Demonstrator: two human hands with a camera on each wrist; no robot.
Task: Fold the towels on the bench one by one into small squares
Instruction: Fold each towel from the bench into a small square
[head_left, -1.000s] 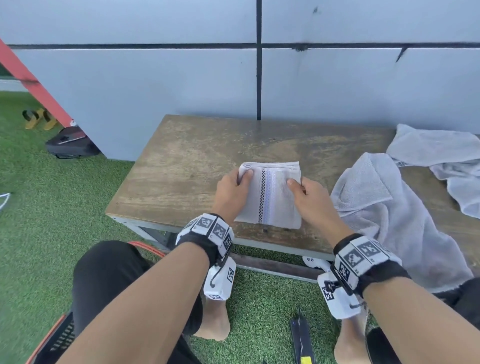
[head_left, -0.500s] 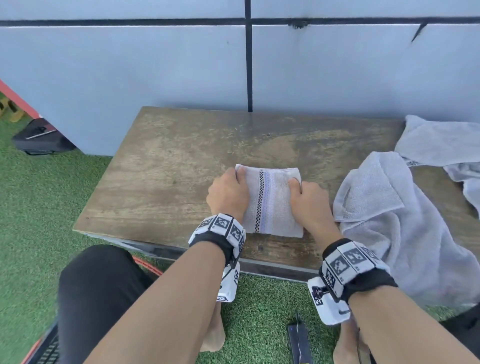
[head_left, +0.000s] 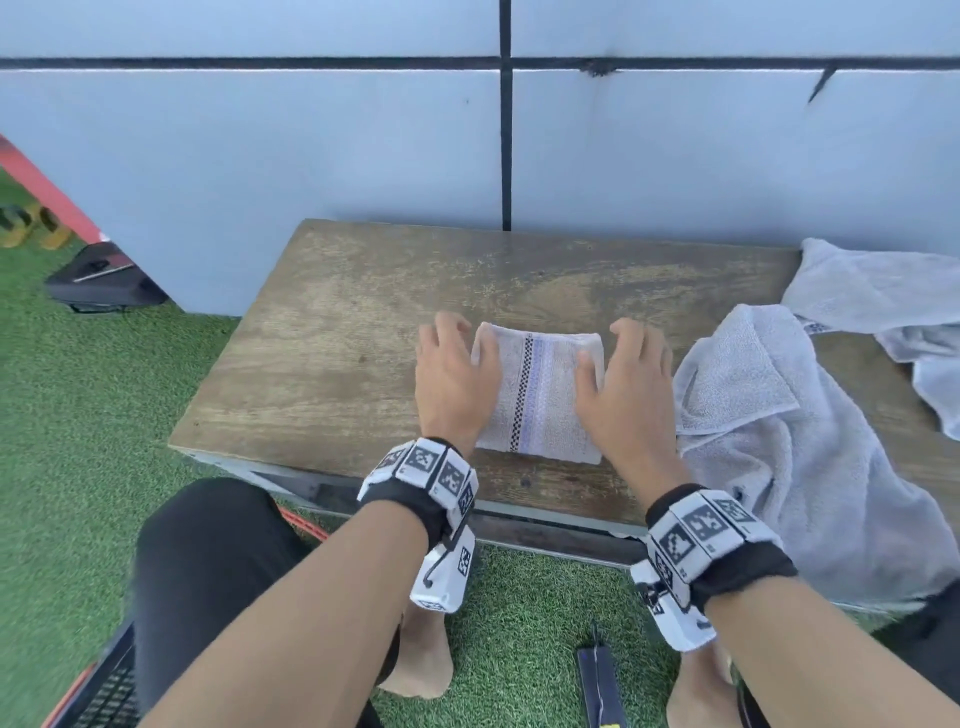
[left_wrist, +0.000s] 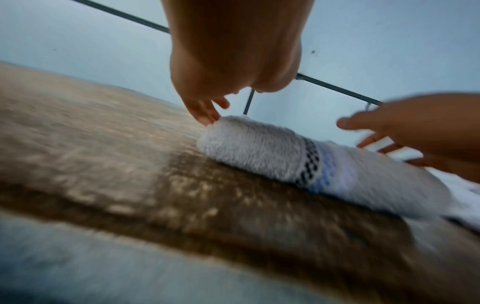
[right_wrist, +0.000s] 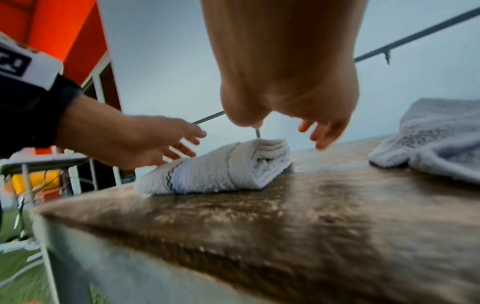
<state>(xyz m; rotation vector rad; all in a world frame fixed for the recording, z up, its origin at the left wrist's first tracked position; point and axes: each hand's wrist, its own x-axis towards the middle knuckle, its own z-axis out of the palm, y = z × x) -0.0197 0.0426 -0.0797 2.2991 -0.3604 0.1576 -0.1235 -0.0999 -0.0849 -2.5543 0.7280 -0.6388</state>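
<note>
Folded towel (head_left: 540, 395) on worktop (head_left: 332, 374), flanked by left hand (head_left: 454, 382) and right hand (head_left: 626, 387), both splayed, gripping nothing; thick layers likely to spring apart once unpressed.

One folded towel (head_left: 540, 397), two unfolded towels (head_left: 769, 415), two hands (head_left: 452, 379)

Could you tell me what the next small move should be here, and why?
Probably reach the right hand for the crumpled grey towel beside it: the striped towel already lies as a compact folded square on the bench, and both hands are open over it.
</note>
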